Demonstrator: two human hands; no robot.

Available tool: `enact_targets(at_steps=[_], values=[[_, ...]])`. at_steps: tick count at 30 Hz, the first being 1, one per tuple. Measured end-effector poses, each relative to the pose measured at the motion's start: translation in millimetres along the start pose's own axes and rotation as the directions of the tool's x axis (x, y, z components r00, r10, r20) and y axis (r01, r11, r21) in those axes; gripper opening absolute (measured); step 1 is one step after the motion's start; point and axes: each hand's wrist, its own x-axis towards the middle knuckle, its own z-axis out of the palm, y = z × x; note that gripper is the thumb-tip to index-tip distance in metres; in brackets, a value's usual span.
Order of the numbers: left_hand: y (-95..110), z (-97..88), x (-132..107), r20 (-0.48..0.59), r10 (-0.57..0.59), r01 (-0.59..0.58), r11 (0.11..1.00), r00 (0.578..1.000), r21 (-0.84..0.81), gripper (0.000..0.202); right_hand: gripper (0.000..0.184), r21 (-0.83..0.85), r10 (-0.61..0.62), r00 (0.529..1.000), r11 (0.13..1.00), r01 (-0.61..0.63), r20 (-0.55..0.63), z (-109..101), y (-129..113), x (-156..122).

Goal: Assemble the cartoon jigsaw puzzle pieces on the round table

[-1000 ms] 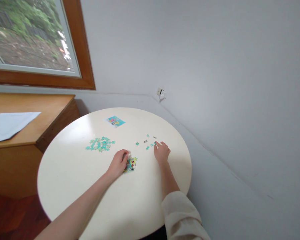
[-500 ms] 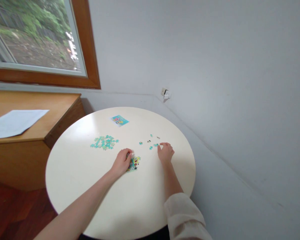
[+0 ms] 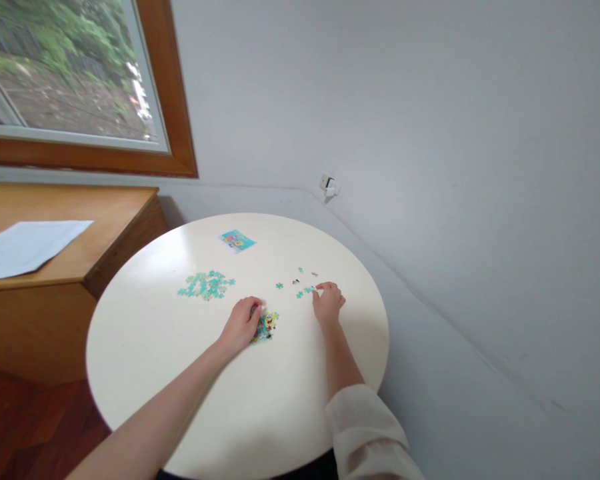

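Observation:
My left hand [image 3: 241, 325] rests at the left edge of a partly joined jigsaw puzzle [image 3: 269, 323] showing a yellow cartoon figure. Its thumb and fingers are pinched together on a small pale puzzle piece [image 3: 263, 307], and they cover part of the joined section. To the right, my right hand [image 3: 329, 305] hovers low over the table with fingers curled and thumb slightly apart. Its fingertips are beside a teal puzzle piece [image 3: 308, 289]; no piece can be made out between them. Several loose pieces, among them a green one [image 3: 279, 285], lie between the hands.
A heap of teal puzzle pieces [image 3: 207, 285] lies on the left of the round white table [image 3: 180, 393]. Behind it is a small picture card [image 3: 237, 241]. A wooden cabinet [image 3: 115, 230] with white paper [image 3: 33, 245] stands left; a wall with a socket [image 3: 329, 185] borders the table.
The whole view has shifted slightly. Both hands keep nearly the same places: the left by the joined puzzle, the right at the loose pieces.

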Motion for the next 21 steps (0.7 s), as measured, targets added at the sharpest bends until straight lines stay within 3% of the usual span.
enact_targets(at_steps=[10,15,21], values=[[5,-3.1,1,0.004,-0.026,0.026,1.0,1.0,0.002,0.018,0.019,0.094,-0.022,0.998,0.995,0.016,0.062,1,2,3],[4,-2.6,1,0.005,-0.034,0.034,0.999,0.999,-0.005,0.019,0.021,0.26,-0.016,0.999,0.965,0.025,-0.039,9,8,6],[4,-2.9,0,0.012,-0.046,0.046,0.999,0.999,0.004,0.018,0.021,0.527,0.091,0.976,0.85,0.027,-0.197,13,13,13]])
